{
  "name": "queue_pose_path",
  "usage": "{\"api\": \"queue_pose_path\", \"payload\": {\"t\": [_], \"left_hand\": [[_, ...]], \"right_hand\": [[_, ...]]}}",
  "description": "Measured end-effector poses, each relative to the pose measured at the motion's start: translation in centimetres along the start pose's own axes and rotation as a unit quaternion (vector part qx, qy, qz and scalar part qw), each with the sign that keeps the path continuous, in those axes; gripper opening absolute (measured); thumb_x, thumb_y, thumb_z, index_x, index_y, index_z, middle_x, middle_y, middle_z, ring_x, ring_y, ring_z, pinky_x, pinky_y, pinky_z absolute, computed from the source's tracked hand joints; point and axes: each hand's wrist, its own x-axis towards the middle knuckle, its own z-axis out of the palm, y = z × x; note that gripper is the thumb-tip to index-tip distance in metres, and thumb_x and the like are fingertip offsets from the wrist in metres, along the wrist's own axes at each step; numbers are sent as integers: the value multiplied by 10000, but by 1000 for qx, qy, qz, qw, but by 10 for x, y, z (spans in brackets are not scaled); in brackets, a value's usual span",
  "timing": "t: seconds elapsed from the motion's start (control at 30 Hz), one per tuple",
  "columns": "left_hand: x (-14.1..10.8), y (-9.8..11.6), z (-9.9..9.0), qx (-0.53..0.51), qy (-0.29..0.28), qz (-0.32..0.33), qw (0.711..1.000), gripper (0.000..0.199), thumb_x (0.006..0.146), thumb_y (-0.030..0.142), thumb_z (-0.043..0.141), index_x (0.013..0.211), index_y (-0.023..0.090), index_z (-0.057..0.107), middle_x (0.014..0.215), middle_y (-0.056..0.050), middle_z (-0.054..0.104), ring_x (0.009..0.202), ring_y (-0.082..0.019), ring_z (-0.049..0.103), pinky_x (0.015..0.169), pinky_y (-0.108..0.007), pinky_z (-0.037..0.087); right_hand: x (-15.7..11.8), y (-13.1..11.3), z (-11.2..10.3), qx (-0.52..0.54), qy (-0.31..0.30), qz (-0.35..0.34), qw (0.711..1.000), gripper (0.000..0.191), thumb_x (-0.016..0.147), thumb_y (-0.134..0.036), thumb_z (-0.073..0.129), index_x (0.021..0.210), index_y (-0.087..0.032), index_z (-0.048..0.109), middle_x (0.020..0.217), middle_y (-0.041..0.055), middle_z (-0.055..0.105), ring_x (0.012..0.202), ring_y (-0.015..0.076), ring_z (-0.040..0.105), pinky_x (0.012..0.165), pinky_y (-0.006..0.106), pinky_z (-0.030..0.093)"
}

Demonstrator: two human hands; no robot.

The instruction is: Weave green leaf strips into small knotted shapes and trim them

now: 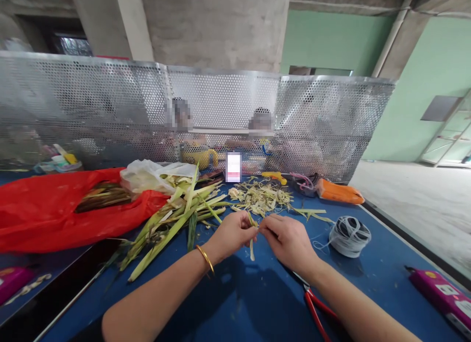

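The pale strip [252, 251] is at the centre of the frame, a little below mid-height, gripped between the thumb and fingers of your left hand [231, 234]. Its long axis runs nearly up and down in the frame, with the lower end hanging free beneath your thumb. Your right hand [289, 236] is just to the right, its fingertips pinched together and all but meeting the left ones, so the pinch comes at the strip from the side, across its length. The left is the nearer hand, since it has the strip; the narrow meeting place of the two sets of fingertips looks like the relation to mind.

You cannot tell from here whether your right fingers hold a thread or the strip's edge: the knuckles cover it. The strip's middle is hidden in your left grip, and its upper end blends into the pile of trimmings [265, 197] behind.

Further out, the ball of yarn [349, 236] sits right of centre; its loose end curls toward your right hand, but you cannot follow it to the fingertips. Your right forearm partly covers the red-handled tool [312, 307] at lower right, so its type is unclear. Long leaves [162, 239] lie left of centre, partly on the red bag [37, 204], which the left edge cuts off.
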Motion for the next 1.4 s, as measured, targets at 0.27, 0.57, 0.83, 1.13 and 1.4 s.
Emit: {"api": "queue_pose_path", "payload": {"t": [0.27,0.57,0.83,1.13,1.4], "left_hand": [[-6,13,-10,-90,-162,-45,982,181,673,274,678,740,156,559,618,9,625,478,-74,490,498,-207,379],[1,8,-2,-179,-13,-44,983,167,672,288,670,658,147,583,575,19,566,477,-68,471,499,-201,376],[2,5,0,-239,12,-90,967,208,648,314,704,713,153,591,641,15,593,510,-75,484,523,-210,377],[1,4,2,-193,26,-87,977,197,651,328,685,649,155,590,596,23,545,504,-81,455,519,-219,373],[-4,6,4,-53,-2,-39,998,142,671,273,609,599,155,577,543,26,553,464,-79,452,473,-215,339]], "right_hand": [[12,17,-9,375,-102,209,897,146,649,-288,639,580,-172,584,463,-52,452,454,86,363,470,227,275],[7,3,7,382,14,185,905,196,678,-321,666,581,-171,586,504,-48,445,497,88,338,484,235,263],[4,12,17,198,36,152,968,206,799,-335,567,663,-187,610,555,-22,517,538,120,433,515,238,315],[-2,-1,2,-181,55,-83,978,249,936,-239,424,852,-197,655,777,49,628,699,152,536,672,270,321],[1,5,0,-91,51,-23,994,180,896,-225,470,804,-217,625,809,18,644,715,138,554,648,239,346]]}}
